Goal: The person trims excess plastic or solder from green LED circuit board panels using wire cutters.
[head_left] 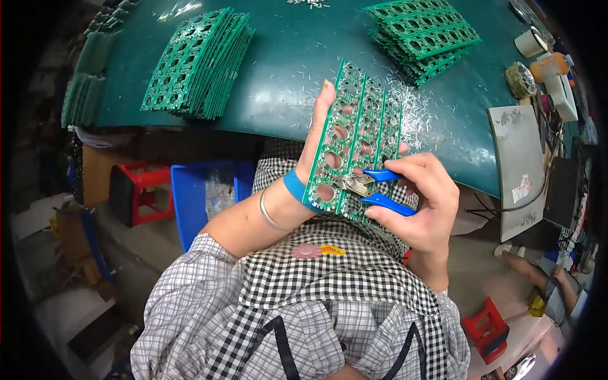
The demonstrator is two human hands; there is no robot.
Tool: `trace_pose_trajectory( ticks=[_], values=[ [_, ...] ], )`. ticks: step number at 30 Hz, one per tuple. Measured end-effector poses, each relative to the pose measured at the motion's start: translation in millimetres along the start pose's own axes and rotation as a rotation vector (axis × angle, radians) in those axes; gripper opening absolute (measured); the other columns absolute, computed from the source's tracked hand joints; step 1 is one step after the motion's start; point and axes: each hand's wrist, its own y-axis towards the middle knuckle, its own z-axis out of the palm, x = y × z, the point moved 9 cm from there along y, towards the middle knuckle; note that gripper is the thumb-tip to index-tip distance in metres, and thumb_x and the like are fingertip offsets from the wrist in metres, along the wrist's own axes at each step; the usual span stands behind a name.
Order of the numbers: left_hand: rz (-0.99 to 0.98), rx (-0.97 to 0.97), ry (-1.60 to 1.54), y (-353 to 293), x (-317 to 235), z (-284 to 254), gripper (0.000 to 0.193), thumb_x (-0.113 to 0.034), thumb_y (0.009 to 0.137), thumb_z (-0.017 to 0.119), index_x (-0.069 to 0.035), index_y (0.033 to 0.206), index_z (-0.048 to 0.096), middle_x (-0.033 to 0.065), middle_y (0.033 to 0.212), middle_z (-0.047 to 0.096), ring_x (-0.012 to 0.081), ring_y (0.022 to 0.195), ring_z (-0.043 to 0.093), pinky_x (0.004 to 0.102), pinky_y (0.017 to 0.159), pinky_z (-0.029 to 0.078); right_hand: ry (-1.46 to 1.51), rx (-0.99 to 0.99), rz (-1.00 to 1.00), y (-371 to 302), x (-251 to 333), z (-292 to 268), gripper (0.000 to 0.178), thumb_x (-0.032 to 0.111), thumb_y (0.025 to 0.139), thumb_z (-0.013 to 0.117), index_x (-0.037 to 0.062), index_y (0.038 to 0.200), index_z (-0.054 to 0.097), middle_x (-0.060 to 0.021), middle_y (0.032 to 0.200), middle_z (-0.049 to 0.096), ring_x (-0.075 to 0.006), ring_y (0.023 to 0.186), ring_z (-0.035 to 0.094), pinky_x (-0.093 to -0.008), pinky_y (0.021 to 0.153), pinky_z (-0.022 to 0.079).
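Observation:
A green circuit board panel [358, 130] with rows of round holes is held up in front of me, tilted. My left hand [320, 120] supports it from behind, thumb along its left edge and the other fingers mostly hidden by the board. A blue strap and a silver bangle circle that wrist. In my right hand [424, 196] are wire cutters [387, 190] with blue handles, the fingers wrapped round the grips. Their metal jaws touch or nearly touch the panel's lower part, between the rows of holes; exact contact cannot be told.
Stacks of green board panels [190, 63] stand on the green table [278, 76] at left, with another stack [424, 38] at far right. Small clipped leads [418, 114] litter the tabletop. A blue bin [190, 202] and red stool [142, 190] are lower left. Someone sits at right.

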Motion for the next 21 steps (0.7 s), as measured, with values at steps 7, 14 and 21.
trace_pose_trajectory(
  ticks=[7,14,21],
  values=[
    [0.039,-0.031,0.021,1.8,-1.4,-5.8,0.08,-0.082,0.091,0.041,-0.009,0.116,0.063,0.0122,0.103,0.069,0.034,0.097,0.07,0.0508,0.083,0.06,-0.048,0.021,-0.051,-1.3,4.2,6.1,0.059,0.027,0.055,0.096,-0.001,0.103,0.074,-0.01,0.09,0.067,-0.0139,0.069,0.06,-0.0369,0.092,0.054],
    [0.04,0.016,0.024,1.9,-1.9,-4.6,0.081,-0.082,0.091,0.041,-0.008,0.116,0.062,0.0145,0.103,0.069,0.035,0.097,0.07,0.0507,0.081,0.061,-0.001,0.017,0.117,-9.7,-7.9,-0.5,0.057,0.023,0.055,0.098,0.0007,0.102,0.075,-0.0085,0.087,0.067,-0.0148,0.069,0.064,-0.0269,0.064,0.052],
    [-0.017,0.071,-0.019,-0.1,-2.3,1.4,0.088,-0.085,0.089,0.04,-0.008,0.128,0.056,0.0176,0.113,0.066,0.0378,0.103,0.068,0.057,0.083,0.061,0.119,0.036,0.06,-13.1,-0.8,0.8,0.059,0.021,0.054,0.098,-0.0006,0.104,0.074,-0.0119,0.094,0.068,-0.0204,0.085,0.068,-0.0306,0.073,0.055]
  ],
)
